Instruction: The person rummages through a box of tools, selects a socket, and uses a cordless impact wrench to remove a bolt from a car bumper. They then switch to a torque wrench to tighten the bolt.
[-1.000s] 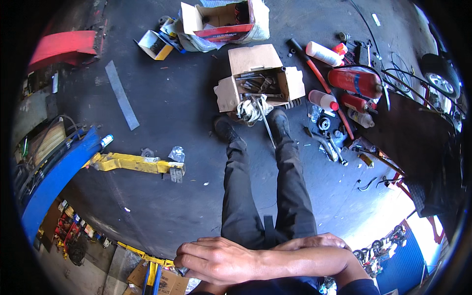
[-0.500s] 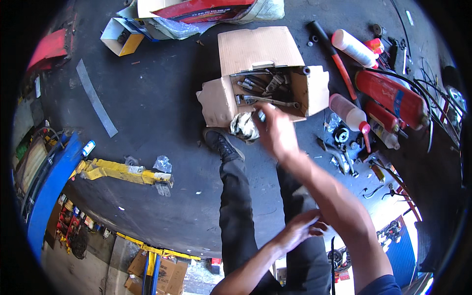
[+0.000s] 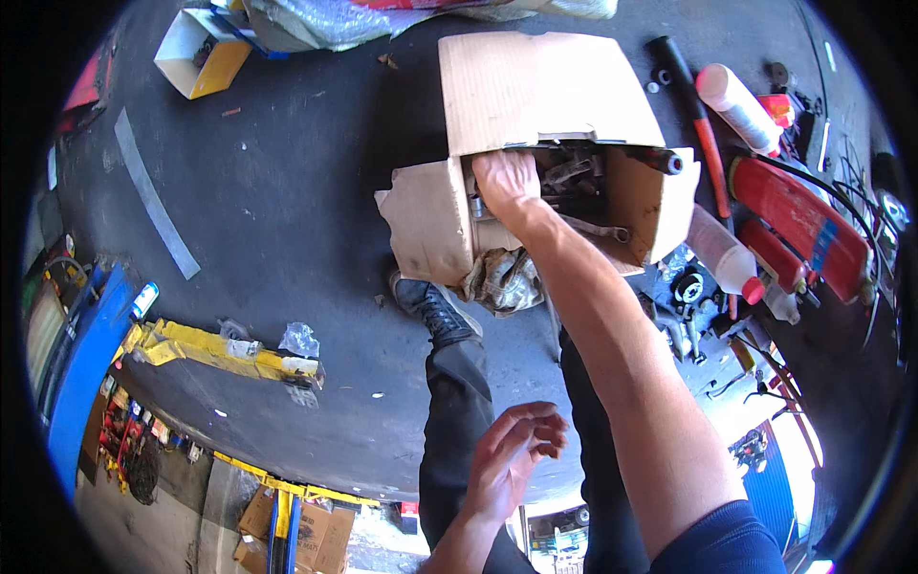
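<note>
My right hand (image 3: 507,184) reaches into the left part of an open cardboard box (image 3: 550,91), its fingers hidden below the knuckles. Dark metal tools (image 3: 571,174) fill the box beside it, and a wrench (image 3: 601,228) lies along the near side. A crumpled, stained cloth (image 3: 505,283) hangs at the box's near edge, under my right wrist. My left hand (image 3: 512,454) hovers over my legs, with loosely bent fingers and nothing in them.
Right of the box lie a black-and-red bar (image 3: 695,124), white bottles (image 3: 732,103), red cylinders (image 3: 798,218) and loose metal parts (image 3: 684,325). A yellow lift arm (image 3: 220,352) extends from a blue post (image 3: 86,373) at left. My shoe (image 3: 435,308) stands close to the box.
My right hand has gone from above the cloth forward into the box. My left hand has moved left, away from my right forearm. The view has shifted nearer the box.
</note>
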Demonstrator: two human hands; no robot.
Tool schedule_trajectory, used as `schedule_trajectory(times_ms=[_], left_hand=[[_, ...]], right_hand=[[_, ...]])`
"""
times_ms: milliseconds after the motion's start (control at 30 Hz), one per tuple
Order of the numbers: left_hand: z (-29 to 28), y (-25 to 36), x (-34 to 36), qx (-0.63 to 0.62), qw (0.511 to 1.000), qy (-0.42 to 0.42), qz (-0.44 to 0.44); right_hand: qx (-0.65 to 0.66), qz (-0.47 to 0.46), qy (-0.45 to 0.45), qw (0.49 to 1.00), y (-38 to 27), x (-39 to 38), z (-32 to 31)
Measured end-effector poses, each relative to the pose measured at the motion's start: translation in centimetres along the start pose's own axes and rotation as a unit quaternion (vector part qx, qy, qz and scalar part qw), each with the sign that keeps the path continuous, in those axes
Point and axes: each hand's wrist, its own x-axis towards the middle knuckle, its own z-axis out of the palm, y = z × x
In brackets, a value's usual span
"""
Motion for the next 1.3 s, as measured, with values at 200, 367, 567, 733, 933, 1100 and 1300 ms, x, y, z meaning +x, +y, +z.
schedule_trajectory(times_ms=[200,367,567,733,933,1100,1300], left_hand=[[-2.3,-1.9,-1.8,0.057,0.996,0.058,-0.035],[-2.4,-1.8,-12.4,0.145,0.976,0.05,-0.152],[1.1,8.9,-26.2,0.297,0.951,-0.006,-0.084],[1.4,17.3,-31.8,0.428,0.89,0.043,0.15],[-5.0,14.5,-35.2,0.567,0.789,0.231,0.052],[-5.4,-1.9,-35.5,0.728,0.658,0.19,0.04],[3.3,-28.5,-35.4,0.829,0.554,-0.038,0.075]], right_hand=[[0.343,0.07,0.204,0.914,1.9,-11.8,-6.7],[0.741,0.12,0.128,0.648,0.5,-31.6,-20.9],[0.878,0.02,0.194,0.437,-6.8,-56.7,-38.0],[0.914,-0.112,0.265,0.286,-10.2,-72.1,-43.1],[0.863,-0.232,0.382,0.234,-7.5,-90.2,-38.2],[0.853,-0.251,0.448,0.09,-2.6,-105.1,-25.9],[0.771,-0.194,0.607,0.021,0.2,-123.3,-12.9]])
